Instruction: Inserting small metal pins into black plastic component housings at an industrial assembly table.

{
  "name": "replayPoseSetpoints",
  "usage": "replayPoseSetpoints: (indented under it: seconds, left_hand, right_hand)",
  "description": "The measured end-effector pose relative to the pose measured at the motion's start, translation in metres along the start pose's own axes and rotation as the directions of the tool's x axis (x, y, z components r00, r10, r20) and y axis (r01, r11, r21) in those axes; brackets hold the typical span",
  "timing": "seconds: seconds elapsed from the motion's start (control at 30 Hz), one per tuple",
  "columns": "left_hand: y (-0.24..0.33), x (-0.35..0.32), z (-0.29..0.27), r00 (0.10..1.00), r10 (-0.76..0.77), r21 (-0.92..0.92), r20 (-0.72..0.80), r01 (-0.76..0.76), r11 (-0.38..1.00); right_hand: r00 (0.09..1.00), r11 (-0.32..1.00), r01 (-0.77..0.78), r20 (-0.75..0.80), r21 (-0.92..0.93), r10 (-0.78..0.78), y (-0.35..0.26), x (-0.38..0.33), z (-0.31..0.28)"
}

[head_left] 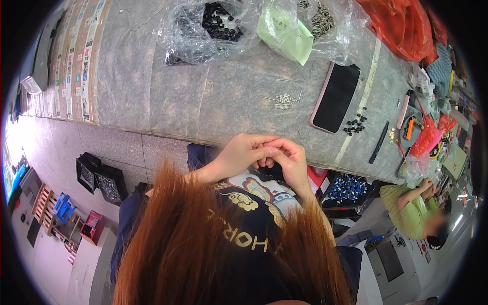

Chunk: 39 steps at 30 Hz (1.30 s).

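Note:
My left hand [240, 154] and my right hand [291, 158] meet at the table's near edge, above my lap. Their fingers are curled and pressed together; anything small between them is hidden. Beyond them on the grey-covered table [203, 101] lies a loose pile of thin metal pins [285, 101]. To its right rests a smartphone [336, 96] with a dark screen and pink edge. Small black caps [354, 123] are scattered beside the phone. At the back, one clear bag holds more black caps [222, 25], and another holds metal pins [323, 23].
A pale green paper [284, 36] lies on the clear bags. Farther right are a red bag [399, 28], a slim black tool [379, 142] and an orange-handled tool [409, 129]. A bin of blue and white parts [347, 189] stands below the edge. A person in green [413, 209] works at right.

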<state>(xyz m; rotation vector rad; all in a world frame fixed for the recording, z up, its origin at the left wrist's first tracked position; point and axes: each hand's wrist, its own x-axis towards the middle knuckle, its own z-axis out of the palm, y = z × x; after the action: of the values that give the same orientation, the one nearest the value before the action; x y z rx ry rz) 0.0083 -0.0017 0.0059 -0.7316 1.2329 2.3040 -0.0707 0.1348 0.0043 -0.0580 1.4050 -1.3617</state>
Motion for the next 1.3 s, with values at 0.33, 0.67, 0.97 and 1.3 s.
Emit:
replayPoseSetpoints:
  seconds: [0.33, 0.67, 0.97, 1.3]
  left_hand:
    - [0.007, 0.000, -0.002, 0.992, -0.126, -0.005, -0.012, 0.126, 0.992]
    - [0.010, 0.001, -0.002, 0.979, -0.204, -0.033, -0.025, 0.203, 0.979]
    - [0.007, 0.001, -0.001, 0.971, -0.234, -0.054, -0.052, 0.231, 0.971]
    - [0.004, 0.000, -0.001, 0.987, -0.146, -0.027, -0.060, 0.144, 0.989]
  right_hand:
    - [0.999, 1.000, -0.002, -0.032, 0.024, 0.003, -0.001, -0.001, 0.005]
    - [0.997, 0.999, -0.045, -0.062, 0.024, 0.047, 0.000, 0.000, 0.004]
    - [0.995, 0.998, -0.058, -0.079, 0.025, 0.060, 0.004, -0.002, 0.004]
    - [0.997, 1.000, -0.012, -0.082, 0.022, 0.014, 0.003, -0.001, 0.007]
